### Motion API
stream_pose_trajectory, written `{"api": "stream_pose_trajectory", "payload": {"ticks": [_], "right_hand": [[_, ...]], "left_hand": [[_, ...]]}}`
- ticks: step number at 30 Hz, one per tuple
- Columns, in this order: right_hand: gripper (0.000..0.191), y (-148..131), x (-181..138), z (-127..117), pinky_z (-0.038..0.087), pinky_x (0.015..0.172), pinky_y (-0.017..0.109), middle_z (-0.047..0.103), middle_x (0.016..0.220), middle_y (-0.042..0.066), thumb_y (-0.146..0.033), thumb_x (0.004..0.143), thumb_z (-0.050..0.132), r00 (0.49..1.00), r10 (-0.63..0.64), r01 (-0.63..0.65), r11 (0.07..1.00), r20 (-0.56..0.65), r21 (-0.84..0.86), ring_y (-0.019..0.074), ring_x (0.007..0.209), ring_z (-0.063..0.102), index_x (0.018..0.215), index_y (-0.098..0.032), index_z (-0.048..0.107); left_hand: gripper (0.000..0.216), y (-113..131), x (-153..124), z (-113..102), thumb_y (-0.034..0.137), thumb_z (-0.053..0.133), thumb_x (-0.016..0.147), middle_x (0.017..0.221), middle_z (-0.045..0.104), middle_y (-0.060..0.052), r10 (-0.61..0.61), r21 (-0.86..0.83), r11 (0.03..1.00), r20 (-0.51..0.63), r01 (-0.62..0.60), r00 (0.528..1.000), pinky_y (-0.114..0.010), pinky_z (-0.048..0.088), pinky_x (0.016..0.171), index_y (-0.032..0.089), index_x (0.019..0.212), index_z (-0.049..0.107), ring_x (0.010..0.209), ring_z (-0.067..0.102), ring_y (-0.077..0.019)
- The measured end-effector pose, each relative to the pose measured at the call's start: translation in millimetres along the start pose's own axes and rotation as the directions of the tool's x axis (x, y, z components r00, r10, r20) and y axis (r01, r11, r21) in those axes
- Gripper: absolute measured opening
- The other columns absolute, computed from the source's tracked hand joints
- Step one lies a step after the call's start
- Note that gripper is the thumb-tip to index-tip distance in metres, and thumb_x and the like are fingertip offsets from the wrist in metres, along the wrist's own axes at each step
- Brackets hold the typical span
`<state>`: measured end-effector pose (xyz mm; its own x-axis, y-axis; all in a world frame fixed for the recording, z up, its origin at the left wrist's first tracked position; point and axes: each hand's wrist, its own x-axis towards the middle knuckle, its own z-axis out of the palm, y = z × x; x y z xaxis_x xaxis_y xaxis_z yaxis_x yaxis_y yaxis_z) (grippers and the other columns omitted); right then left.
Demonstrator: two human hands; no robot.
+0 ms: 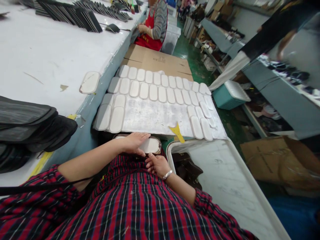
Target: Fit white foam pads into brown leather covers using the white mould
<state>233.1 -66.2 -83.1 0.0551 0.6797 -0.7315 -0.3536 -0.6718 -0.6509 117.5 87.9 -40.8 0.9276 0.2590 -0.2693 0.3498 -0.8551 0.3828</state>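
Note:
A white, round-ended panel with a dark brown rim rests on my lap. My left hand lies flat across its middle, with fingers stretched toward the far edge and thumb at the near edge. At the panel's near right edge is my right hand, its fingers curled and the fingertips pinching the rim. Whatever lies under the panel is hidden. Just beyond, rows of similar white oval pieces lie on a pale board. A yellow Y-shaped piece sits at the board's near edge.
To my right stands a white tub with dark brown pieces inside. The white table on my left bears stacked black pieces and one loose white oval. A person in a red apron sits beyond the cardboard.

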Motion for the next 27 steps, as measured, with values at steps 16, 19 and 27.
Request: {"api": "stream_pose_trajectory", "payload": {"ticks": [16, 19, 27], "right_hand": [[0.041, -1, 21, 19, 0.041, 0.053, 0.016, 0.062, 0.064, 0.0, -0.052, 0.08, 0.053, 0.859, 0.108, 0.005, 0.976, 0.5, -0.219, 0.0058, 0.053, 0.053, 0.075, -0.012, 0.063], [0.038, 3, 10, -19, 0.043, 0.081, 0.022, 0.065, 0.09, 0.0, -0.045, 0.069, 0.067, 0.784, -0.094, 0.31, 0.916, 0.614, -0.256, 0.0106, 0.083, 0.059, 0.095, -0.018, 0.064], [0.036, -19, 11, -145, 0.048, 0.07, 0.027, 0.066, 0.089, 0.007, -0.043, 0.088, 0.04, 0.973, -0.231, 0.169, 0.679, 0.011, -0.714, 0.0128, 0.076, 0.062, 0.098, -0.015, 0.06]], "left_hand": [[0.075, -20, -46, -5, 0.049, 0.049, 0.078, 0.146, 0.019, -0.013, -0.175, 0.148, 0.976, 0.093, 0.16, 0.98, -0.045, 0.014, 0.105, 0.018, 0.14, 0.019, 0.132, 0.022, -0.0256], [0.077, -12, -46, 2, 0.056, 0.043, 0.079, 0.146, 0.018, -0.013, -0.224, 0.195, 0.958, 0.058, 0.209, 0.973, -0.045, 0.012, 0.105, 0.017, 0.14, 0.019, 0.133, 0.021, -0.0264], [0.094, 19, 5, 23, 0.072, 0.041, 0.07, 0.146, 0.018, -0.012, -0.149, 0.15, 0.975, -0.091, 0.162, 0.985, -0.043, 0.006, 0.107, 0.013, 0.14, 0.021, 0.133, 0.02, -0.0276]]}}
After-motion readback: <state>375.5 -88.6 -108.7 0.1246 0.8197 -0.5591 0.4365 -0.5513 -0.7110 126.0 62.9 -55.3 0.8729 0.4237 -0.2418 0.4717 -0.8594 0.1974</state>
